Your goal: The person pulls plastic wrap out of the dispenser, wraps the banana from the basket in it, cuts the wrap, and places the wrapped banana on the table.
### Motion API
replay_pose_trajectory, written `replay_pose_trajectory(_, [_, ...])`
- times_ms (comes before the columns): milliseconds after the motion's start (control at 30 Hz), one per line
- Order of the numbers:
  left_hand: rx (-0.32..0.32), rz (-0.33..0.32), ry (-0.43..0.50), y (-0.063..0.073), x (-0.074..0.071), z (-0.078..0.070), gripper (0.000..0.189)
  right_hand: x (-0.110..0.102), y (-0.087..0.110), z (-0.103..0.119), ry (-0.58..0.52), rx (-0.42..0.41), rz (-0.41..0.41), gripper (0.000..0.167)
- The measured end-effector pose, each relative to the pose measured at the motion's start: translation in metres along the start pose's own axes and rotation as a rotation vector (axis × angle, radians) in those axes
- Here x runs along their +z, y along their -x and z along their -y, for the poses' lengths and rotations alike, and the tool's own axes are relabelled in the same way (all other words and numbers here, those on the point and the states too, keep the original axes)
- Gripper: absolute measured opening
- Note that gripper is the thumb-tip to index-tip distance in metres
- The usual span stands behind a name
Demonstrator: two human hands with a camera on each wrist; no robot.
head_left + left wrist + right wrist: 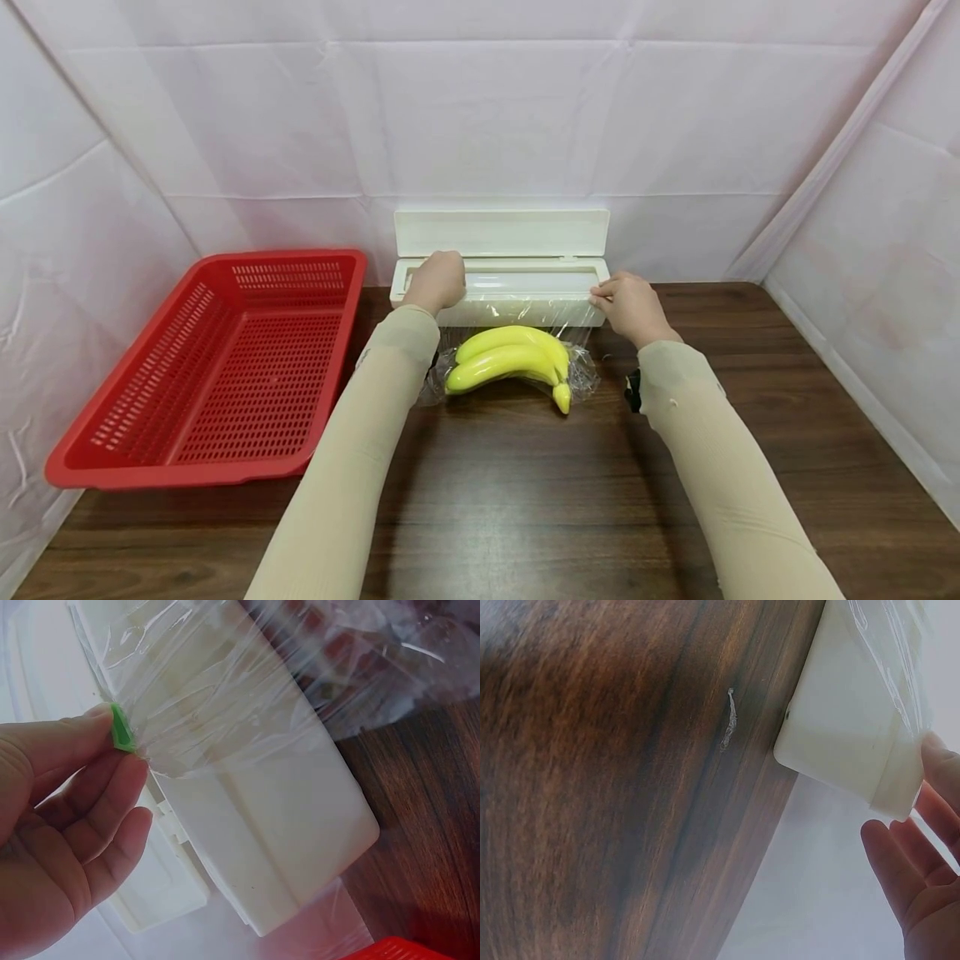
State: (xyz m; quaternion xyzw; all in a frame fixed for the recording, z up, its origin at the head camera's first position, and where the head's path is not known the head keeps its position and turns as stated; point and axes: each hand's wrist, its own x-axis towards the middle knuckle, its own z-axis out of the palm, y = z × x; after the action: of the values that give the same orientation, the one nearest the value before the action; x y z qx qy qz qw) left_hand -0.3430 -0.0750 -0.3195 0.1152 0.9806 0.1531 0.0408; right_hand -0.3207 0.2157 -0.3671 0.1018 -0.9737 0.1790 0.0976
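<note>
Beige sleeves [348, 467] extend toward a white cling-film dispenser [501, 237]; yellow bananas [513, 360] lie amid clear film [583, 372] before it. The left hand [438, 283] pinches a green slider [121, 730] near the dispenser's left end; the right hand [632, 307] grips its right end.

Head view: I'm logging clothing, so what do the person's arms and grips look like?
The left sleeve and right sleeve are long and cream, reaching the wrists. A black object shows beside the right sleeve's end. The left grip and right grip wear no gloves.
</note>
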Motion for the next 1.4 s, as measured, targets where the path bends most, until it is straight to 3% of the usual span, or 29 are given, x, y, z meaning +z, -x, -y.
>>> replay_pose_trajectory(500, [0.008,0.03,-0.058,-0.001,-0.001,-0.006,0.033,-0.001,0.0,0.003,-0.01,0.014,0.013,0.03])
replay_pose_trajectory(1400, [0.012,0.078,-0.077,-0.005,-0.003,-0.015,0.022,-0.001,0.001,0.005,-0.018,0.037,0.033,0.031])
